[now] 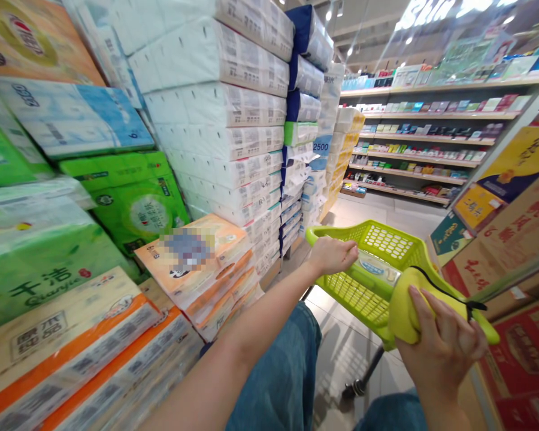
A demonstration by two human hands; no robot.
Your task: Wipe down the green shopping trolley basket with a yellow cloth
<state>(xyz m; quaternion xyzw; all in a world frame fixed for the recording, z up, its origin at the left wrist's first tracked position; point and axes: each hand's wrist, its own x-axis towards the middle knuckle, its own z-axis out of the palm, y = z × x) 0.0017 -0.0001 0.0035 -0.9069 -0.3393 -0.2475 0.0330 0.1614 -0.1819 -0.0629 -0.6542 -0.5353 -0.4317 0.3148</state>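
Observation:
A lime-green shopping cart basket [388, 239] stands in front of me in a store aisle. My left hand [333, 255] reaches forward and rests on the basket's near left rim, fingers curled over it. My right hand [442, 344] grips the cart's yellow-green handle [413, 299], which has a black cord running over it. A pale packaged item [377, 269] lies inside the basket. My knees in blue jeans [287, 371] show below my arms.
Stacks of tissue and toilet-paper packs [215, 120] rise high on the left, with orange packs [197, 263] low beside my left arm. Cardboard boxes [516, 227] are piled on the right. Stocked shelves [422, 149] line the far end of the tiled aisle.

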